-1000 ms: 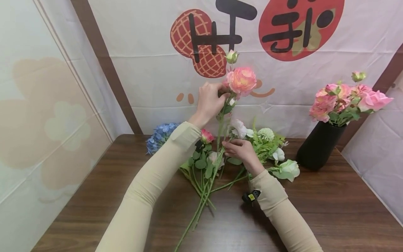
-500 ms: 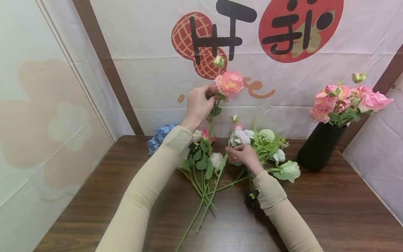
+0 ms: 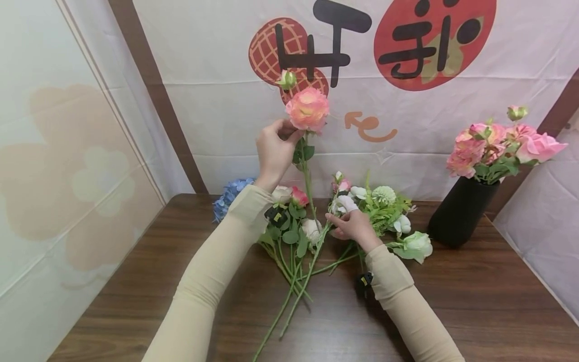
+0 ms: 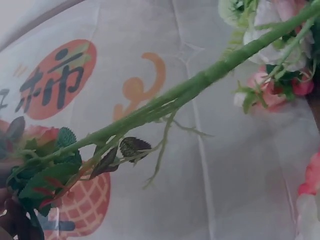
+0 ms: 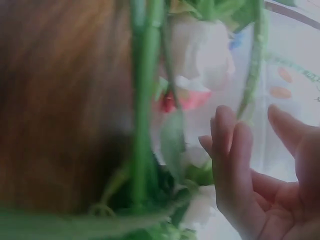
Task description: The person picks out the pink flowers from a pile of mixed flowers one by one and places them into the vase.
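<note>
In the head view, my left hand (image 3: pixel 275 149) pinches a pink-orange artificial peony (image 3: pixel 308 109) just under its bloom. A small bud (image 3: pixel 287 80) rises above the bloom, and the green stem (image 4: pixel 200 82) runs down toward the pile. My right hand (image 3: pixel 355 228) is at the pile beside a spray with a white bud (image 3: pixel 338 176), its fingertips by the spray's stem (image 3: pixel 312 269). In the right wrist view this hand's thumb and fingers stand apart, with a green stem (image 5: pixel 256 50) reaching the fingertips.
A black vase (image 3: pixel 463 213) of pink flowers (image 3: pixel 466 151) stands at the table's right. Blue hydrangea (image 3: pixel 231 198), white roses (image 3: pixel 311 231), greenery and a pale green rose (image 3: pixel 417 245) lie along the back of the wooden table (image 3: pixel 407 322). A printed cloth (image 3: pixel 217 115) hangs behind.
My left hand has moved left with the peony, away from the white-budded spray that was beside it. The right hand has stayed by that spray, shifting slightly right.
</note>
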`<action>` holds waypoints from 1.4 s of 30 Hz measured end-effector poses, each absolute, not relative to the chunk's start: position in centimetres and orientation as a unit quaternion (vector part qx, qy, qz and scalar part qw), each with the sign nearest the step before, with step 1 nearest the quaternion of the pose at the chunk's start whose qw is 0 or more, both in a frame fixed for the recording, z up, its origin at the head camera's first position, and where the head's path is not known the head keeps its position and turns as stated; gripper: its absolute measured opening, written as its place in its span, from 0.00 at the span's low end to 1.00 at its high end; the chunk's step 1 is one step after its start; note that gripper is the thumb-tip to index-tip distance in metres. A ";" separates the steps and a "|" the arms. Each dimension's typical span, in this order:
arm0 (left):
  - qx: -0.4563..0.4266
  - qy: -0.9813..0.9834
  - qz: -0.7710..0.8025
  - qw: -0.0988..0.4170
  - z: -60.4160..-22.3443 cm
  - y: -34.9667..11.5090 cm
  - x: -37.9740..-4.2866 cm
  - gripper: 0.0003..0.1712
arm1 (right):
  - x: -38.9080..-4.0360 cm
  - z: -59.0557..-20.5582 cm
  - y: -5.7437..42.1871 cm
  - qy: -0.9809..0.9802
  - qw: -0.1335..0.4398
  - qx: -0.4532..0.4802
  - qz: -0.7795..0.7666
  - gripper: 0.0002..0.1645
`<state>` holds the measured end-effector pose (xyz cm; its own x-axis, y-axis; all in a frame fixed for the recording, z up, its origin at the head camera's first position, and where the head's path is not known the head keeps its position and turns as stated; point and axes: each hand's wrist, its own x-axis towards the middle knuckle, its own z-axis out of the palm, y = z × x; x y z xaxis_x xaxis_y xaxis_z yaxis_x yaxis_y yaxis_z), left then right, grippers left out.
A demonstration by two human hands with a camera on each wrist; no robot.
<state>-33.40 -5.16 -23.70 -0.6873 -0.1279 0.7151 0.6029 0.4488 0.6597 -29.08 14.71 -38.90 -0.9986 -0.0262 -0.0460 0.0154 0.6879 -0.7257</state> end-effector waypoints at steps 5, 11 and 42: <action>-0.148 -0.722 -0.535 0.413 -23.1 -5.7 -32.9 0.08 | -28.5 -37.1 15.4 0.928 -0.026 -0.010 -0.371 0.29; -0.135 -0.690 -0.566 0.431 -23.3 -5.8 -32.4 0.09 | -27.3 -35.0 15.8 0.908 -0.130 -0.014 -0.397 0.22; -0.111 -0.616 -0.661 0.413 -28.4 -1.9 -29.4 0.14 | -24.4 -30.9 13.7 0.807 -0.408 -0.137 -0.406 0.10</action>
<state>-29.36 -1.89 -28.41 -0.6341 -0.4089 0.6563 0.6832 0.1012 0.7232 -24.41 13.71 -30.93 -0.6305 0.1101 0.7684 -0.5511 0.6336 -0.5430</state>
